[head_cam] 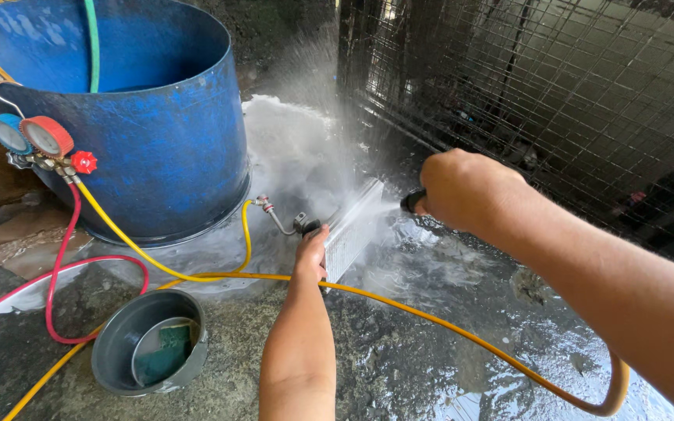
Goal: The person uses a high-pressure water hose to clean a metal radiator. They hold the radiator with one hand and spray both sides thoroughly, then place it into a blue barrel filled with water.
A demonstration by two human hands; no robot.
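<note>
My left hand grips the near edge of a finned metal coil block, holding it upright on the wet ground. Bent metal pipes stick out of its left end. My right hand is closed around a black spray nozzle aimed at the block's fins from the right, a short way off. Water sprays from the nozzle onto the fins and mist rises behind. A yellow hose runs across the ground under my arms and loops at the lower right.
A big blue barrel stands at left with red and blue pressure gauges hooked on its rim; red and yellow hoses trail from them. A grey basin with a green sponge sits near. A wire mesh cage fills the right background. White foam lies behind the block.
</note>
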